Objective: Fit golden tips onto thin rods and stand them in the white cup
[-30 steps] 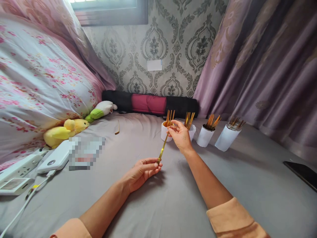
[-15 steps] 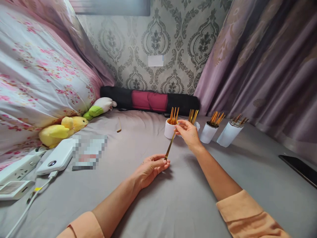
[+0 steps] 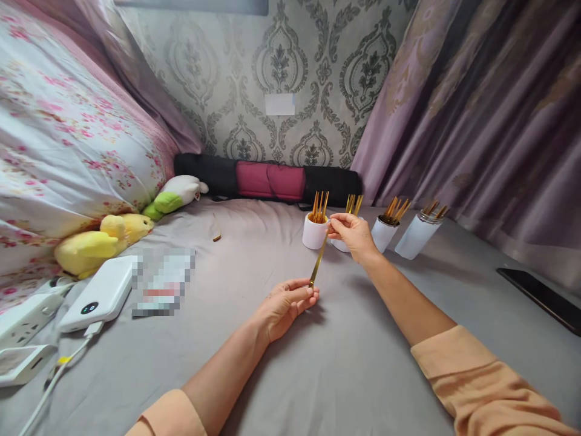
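A slim gold utensil (image 3: pixel 319 260) runs slantwise between my two hands above the grey bed sheet (image 3: pixel 318 363). My left hand (image 3: pixel 285 304) pinches its lower end with the fingers closed. My right hand (image 3: pixel 354 233) pinches its upper end, right in front of the row of white cups. The leftmost cup (image 3: pixel 314 230) holds several upright gold utensils. A second cup (image 3: pixel 341 242) is partly hidden behind my right hand. Two further cups (image 3: pixel 382 233) (image 3: pixel 414 241) with gold utensils stand to the right.
A floral duvet (image 3: pixel 68 145) and yellow and green plush toys (image 3: pixel 97 239) lie at the left. A white power bank (image 3: pixel 100 293), a power strip (image 3: pixel 22 318) and a cable are near the left edge. A black-and-red roll (image 3: pixel 267 178) lines the wall. A dark phone (image 3: pixel 540 293) is at right.
Both hands keep hold of the gold utensil and have scarcely moved relative to the cups. The camera has tilted down, so the window has left the top of the picture.
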A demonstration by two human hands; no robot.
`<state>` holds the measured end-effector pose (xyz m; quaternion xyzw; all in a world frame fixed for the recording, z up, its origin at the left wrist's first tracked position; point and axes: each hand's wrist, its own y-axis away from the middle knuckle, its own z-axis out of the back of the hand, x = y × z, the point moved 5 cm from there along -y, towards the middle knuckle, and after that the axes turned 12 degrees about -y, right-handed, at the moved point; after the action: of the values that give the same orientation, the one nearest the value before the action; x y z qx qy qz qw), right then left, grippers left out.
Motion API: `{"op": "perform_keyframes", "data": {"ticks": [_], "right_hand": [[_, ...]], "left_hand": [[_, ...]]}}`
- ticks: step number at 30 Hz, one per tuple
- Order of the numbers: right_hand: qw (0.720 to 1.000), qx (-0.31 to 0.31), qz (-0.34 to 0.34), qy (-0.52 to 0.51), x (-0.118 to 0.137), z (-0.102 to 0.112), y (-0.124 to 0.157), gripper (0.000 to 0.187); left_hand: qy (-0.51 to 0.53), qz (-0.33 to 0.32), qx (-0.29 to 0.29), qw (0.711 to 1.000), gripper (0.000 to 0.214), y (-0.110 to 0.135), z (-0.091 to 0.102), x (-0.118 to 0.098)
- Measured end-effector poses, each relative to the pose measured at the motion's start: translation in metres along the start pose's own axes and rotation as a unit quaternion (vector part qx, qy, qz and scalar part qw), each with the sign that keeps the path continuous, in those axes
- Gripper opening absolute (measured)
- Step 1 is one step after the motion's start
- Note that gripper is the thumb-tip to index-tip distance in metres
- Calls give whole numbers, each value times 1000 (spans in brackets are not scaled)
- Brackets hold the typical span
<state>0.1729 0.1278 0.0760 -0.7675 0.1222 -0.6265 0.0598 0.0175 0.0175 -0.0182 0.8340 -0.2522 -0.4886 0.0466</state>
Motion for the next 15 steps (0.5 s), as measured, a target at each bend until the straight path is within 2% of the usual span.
{"op": "perform_keyframes", "data": {"ticks": [8,15], "right_hand": [[1000,-7,-12,-13,5,4,-9,17],[999,-43,2,-11,23,10,-17,10]], "left_hand": [[18,5,3,1000,31,-1,0,-1],[36,10,9,999,28,2,0,-5]]}}
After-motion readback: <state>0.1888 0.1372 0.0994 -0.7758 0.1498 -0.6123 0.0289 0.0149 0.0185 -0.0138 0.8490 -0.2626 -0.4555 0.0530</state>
